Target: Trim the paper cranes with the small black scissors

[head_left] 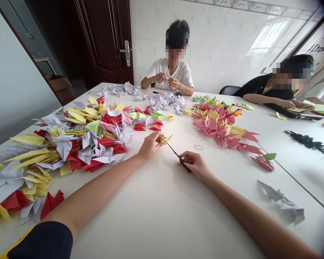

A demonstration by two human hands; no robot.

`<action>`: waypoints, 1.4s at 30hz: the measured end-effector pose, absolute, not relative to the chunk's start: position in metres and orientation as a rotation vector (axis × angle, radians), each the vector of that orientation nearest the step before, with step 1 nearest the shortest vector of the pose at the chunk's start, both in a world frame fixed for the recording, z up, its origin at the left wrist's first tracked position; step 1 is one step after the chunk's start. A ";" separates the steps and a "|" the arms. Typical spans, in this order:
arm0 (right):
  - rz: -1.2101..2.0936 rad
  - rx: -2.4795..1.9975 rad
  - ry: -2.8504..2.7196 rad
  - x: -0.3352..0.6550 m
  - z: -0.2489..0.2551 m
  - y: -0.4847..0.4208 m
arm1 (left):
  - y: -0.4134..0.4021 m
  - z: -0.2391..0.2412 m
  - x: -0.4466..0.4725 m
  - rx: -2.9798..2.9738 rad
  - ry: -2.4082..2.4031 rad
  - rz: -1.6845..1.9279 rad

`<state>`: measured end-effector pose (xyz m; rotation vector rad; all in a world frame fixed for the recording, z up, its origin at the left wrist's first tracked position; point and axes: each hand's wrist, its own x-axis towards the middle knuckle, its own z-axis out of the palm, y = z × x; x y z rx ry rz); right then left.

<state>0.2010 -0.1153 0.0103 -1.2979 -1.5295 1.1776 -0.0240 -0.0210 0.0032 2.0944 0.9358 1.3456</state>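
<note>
While held over the white table (162,223), a yellow paper crane (165,139) is pinched by the left hand (150,145). A slim black tool (179,157) is grasped by the right hand (196,165).

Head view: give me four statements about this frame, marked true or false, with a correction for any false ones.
1. The left hand holds a small yellow paper piece. True.
2. The right hand is empty. False: it holds a slim black tool.
3. The person across the table wears a black shirt. False: the shirt is white.
4. A heap of folded red and yellow paper lies left of the hands. True.
</note>
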 end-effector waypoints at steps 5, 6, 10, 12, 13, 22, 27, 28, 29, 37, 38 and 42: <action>1.179 -1.297 -1.535 0.201 0.011 -0.116 | -0.021 0.005 -0.024 2.178 0.915 1.353; 1.184 -1.296 -1.534 0.200 0.012 -0.117 | -0.021 0.005 -0.024 2.186 0.900 1.360; 1.218 -1.284 -1.517 0.201 0.012 -0.119 | -0.022 0.006 -0.024 2.187 0.880 1.399; 1.247 -1.255 -1.525 0.203 0.011 -0.120 | -0.022 0.006 -0.025 2.194 0.898 1.405; 1.260 -1.242 -1.532 0.203 0.011 -0.120 | -0.022 0.007 -0.025 2.200 0.900 1.410; 1.319 -1.228 -1.555 0.207 0.009 -0.119 | -0.023 0.009 -0.026 2.192 0.877 1.500; 1.317 -1.242 -1.555 0.206 0.010 -0.120 | -0.024 0.010 -0.027 2.237 0.923 1.513; 1.323 -1.240 -1.555 0.205 0.010 -0.120 | -0.024 0.009 -0.027 2.254 0.922 1.510; 1.327 -1.236 -1.554 0.205 0.010 -0.120 | -0.024 0.009 -0.027 2.274 0.919 1.505; 1.325 -1.232 -1.553 0.207 0.008 -0.120 | -0.025 0.009 -0.026 2.354 0.870 1.513; 1.322 -1.234 -1.555 0.207 0.008 -0.120 | -0.025 0.009 -0.026 2.357 0.871 1.516; 1.312 -1.244 -1.562 0.206 0.010 -0.121 | -0.025 0.009 -0.025 2.361 0.864 1.528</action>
